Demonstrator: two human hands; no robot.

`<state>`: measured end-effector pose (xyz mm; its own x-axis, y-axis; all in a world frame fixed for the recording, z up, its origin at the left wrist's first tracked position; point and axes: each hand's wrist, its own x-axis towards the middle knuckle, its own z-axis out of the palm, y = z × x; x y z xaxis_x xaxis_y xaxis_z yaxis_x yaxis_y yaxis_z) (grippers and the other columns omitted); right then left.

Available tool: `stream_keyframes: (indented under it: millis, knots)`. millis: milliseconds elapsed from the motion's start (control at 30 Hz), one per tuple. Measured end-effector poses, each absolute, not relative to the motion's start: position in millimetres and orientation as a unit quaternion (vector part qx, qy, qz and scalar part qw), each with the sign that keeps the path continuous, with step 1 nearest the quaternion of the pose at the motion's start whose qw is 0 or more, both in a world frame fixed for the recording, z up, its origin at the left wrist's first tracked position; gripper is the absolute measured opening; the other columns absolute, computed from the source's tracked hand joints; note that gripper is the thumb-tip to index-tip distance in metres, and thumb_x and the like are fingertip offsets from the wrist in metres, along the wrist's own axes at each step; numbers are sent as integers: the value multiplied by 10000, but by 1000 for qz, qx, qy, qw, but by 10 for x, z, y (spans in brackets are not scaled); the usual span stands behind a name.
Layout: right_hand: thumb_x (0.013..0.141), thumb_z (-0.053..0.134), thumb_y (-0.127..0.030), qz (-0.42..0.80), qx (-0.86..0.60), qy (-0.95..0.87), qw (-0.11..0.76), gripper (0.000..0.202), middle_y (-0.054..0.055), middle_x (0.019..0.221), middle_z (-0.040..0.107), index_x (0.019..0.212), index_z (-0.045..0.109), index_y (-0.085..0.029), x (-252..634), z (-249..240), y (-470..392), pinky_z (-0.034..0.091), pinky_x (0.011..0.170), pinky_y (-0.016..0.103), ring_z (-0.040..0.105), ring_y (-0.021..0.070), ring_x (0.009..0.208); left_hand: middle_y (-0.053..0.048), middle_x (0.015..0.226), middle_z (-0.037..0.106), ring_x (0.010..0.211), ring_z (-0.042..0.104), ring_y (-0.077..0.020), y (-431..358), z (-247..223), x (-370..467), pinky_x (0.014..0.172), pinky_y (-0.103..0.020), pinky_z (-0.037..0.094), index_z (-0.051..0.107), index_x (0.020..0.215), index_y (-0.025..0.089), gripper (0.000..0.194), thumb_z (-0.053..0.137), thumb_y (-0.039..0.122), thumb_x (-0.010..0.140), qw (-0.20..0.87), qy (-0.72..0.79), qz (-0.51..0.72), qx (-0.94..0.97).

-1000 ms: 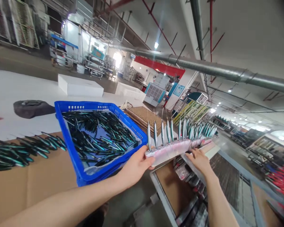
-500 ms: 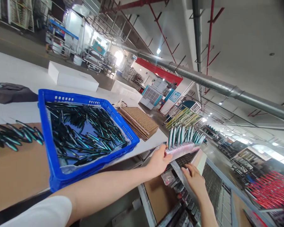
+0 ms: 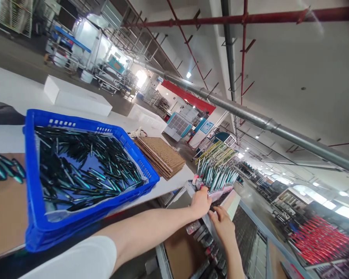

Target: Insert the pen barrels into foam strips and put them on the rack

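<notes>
Left hand [image 3: 201, 202] curls at the pale-pink strip [image 3: 217, 193], presumably keeping its slender silver-teal lures [image 3: 216, 176] upright; right hand [image 3: 223, 225] bends just beside; grips indeterminable.

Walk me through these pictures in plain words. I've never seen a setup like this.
There is no machine arm here: a person works with two bare hands. Every picture comes from one camera worn on the head, looking forward and down, so the room looks tilted.

On the white table sits a blue basket full of slim, shiny blue-green pieces. Beyond it are a stack of brown sheets and a white box.

The left hand has its fingers curled at the near end of a pinkish strip, where similar pieces stand in a dense group. The right hand is just beside it, at a pale bar. How firmly either hand grips is hidden.
</notes>
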<state>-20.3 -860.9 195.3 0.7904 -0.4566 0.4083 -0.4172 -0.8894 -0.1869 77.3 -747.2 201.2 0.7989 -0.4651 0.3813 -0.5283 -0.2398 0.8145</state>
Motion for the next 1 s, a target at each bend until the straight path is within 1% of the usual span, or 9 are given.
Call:
stream_keyframes:
  millis: [167, 333, 433, 533, 667, 733, 800, 900, 1000]
  knots:
    - [752, 364, -581, -230, -946, 223, 46, 487, 57, 1212, 523, 1029, 585, -248, -208, 1958, -8587, 332, 948, 403, 443, 244, 1150, -99, 908, 639, 888, 605, -215, -7624, 2111, 792, 788, -319, 438, 452, 1101, 157, 293, 418, 228, 819, 497, -319, 37, 806]
    - [757, 364, -572, -230, -946, 222, 46, 482, 66, 1220, 516, 1033, 584, -244, -210, 1948, -8595, 323, 953, 413, 439, 248, 1154, -121, 917, 631, 919, 599, -222, -7716, 2138, 799, 812, -330, 435, 441, 1089, 130, 274, 405, 201, 827, 490, -316, 35, 812]
    - [754, 368, -572, -232, -946, 223, 48, 474, 57, 1220, 519, 1035, 582, -256, -203, 1935, -8618, 317, 956, 427, 438, 250, 1155, -138, 925, 626, 913, 600, -236, -7738, 2134, 802, 797, -341, 446, 443, 1081, 107, 268, 386, 189, 832, 479, -326, 35, 814]
    - [740, 384, -588, -233, -946, 221, 52, 481, 50, 1209, 527, 1034, 585, -266, -196, 1922, -8639, 308, 962, 440, 426, 256, 1166, -163, 923, 619, 891, 604, -257, -7736, 2144, 819, 765, -358, 462, 466, 1055, 79, 263, 369, 144, 819, 458, -339, 32, 821]
    - [732, 379, -604, -243, -943, 220, 57, 514, 63, 1207, 526, 1042, 584, -250, -192, 1902, -8655, 316, 958, 446, 435, 265, 1157, -193, 1024, 568, 920, 587, -269, -7693, 2159, 844, 764, -370, 468, 510, 1035, 73, 270, 374, 116, 806, 429, -350, 42, 832]
    - [729, 375, -607, -254, -940, 220, 57, 549, 81, 1215, 518, 1073, 568, -225, -187, 1887, -8673, 320, 958, 442, 442, 270, 1150, -197, 1066, 538, 907, 587, -278, -7664, 2152, 849, 749, -385, 473, 526, 1025, 77, 260, 402, 147, 808, 418, -354, 51, 835]
    - [716, 384, -611, -269, -936, 220, 55, 618, 126, 1242, 489, 1120, 540, -170, -179, 1869, -8706, 308, 970, 442, 416, 287, 1172, -183, 1060, 538, 901, 585, -285, -7637, 2134, 856, 745, -398, 475, 528, 1029, 85, 264, 455, 190, 798, 409, -360, 62, 836]
    - [679, 418, -621, -288, -932, 214, 54, 739, 210, 1236, 469, 1141, 508, -52, -159, 1852, -8770, 270, 999, 423, 362, 314, 1211, -146, 988, 569, 898, 583, -284, -7604, 2098, 876, 758, -396, 476, 514, 1039, 90, 333, 568, 223, 738, 400, -374, 77, 833]
    - [654, 433, -641, -308, -927, 206, 61, 797, 229, 1185, 501, 1140, 492, -12, -132, 1854, -8813, 280, 996, 394, 392, 318, 1187, -135, 976, 566, 855, 596, -271, -7574, 2076, 910, 736, -379, 487, 518, 1013, 93, 388, 649, 225, 672, 396, -386, 91, 828]
